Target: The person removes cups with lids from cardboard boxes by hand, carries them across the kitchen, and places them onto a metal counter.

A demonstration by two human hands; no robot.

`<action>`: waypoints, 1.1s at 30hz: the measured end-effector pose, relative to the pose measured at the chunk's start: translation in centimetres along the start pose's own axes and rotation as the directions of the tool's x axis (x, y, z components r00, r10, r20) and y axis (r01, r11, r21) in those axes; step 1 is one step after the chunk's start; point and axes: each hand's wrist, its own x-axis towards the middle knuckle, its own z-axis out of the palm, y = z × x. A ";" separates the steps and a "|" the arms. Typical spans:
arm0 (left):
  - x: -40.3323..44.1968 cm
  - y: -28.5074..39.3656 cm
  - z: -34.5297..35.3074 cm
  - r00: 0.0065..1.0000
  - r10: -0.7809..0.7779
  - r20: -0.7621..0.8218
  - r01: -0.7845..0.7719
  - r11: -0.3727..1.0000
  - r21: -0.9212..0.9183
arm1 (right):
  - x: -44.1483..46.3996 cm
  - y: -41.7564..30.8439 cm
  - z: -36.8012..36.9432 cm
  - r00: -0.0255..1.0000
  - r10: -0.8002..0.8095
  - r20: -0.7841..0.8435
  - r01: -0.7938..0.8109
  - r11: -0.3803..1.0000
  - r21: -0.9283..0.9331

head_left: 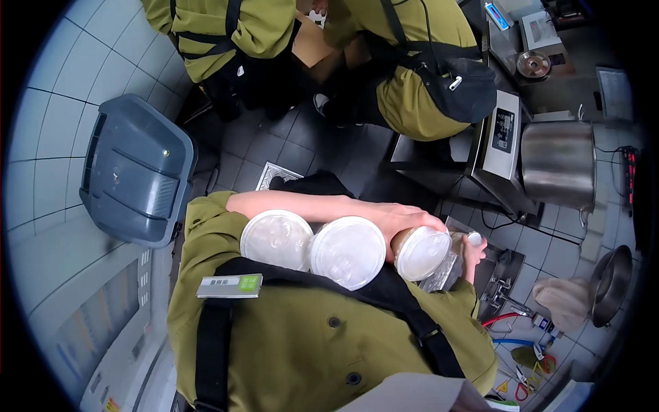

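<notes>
Fingers [427, 221] of our left hand [398, 223] bend over the far edge of a white, round, plastic-lidded tub [423, 254], curled around its side with the thumb near. That tub leans on its side, lid towards us, at the right end of a row. Just left of it, tucked between our bare left forearm [295, 204] and our chest, sit a second white, round lidded tub [348, 254] and a third white, round lidded tub [276, 240], tilted the same way.

Our right hand [473, 255] is farther right, its fingers bent beside a small, white, round cap [474, 239]; we cannot tell whether they grip what lies under it. A clear plastic container [443, 273] shows between the right-hand tub and our olive-green sleeve [467, 296].

Beyond our arms, to the right, we see a silver metal tap [500, 292], a round black pan [611, 285] and a beige cloth [563, 302]. A tall cylindrical steel pot [559, 165] stands farther off on the right, beside a silver appliance with a black control panel [505, 129]. On the left is a blue-grey plastic bin [137, 172]. At the far side, two co-workers in olive-green jackets bend near a brown cardboard box [316, 53].
</notes>
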 end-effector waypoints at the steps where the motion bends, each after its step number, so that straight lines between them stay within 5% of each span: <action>1: -0.1 -0.5 0.1 1.000 0.027 -0.007 -0.027 1.000 -0.003 | 0.0 0.1 0.0 1.000 -0.011 0.001 0.011 1.000 0.016; 33: -0.4 0.2 -0.2 0.996 0.079 -0.042 -0.076 0.995 0.062 | -0.9 -0.9 -0.7 1.000 -0.005 0.030 0.003 0.999 0.054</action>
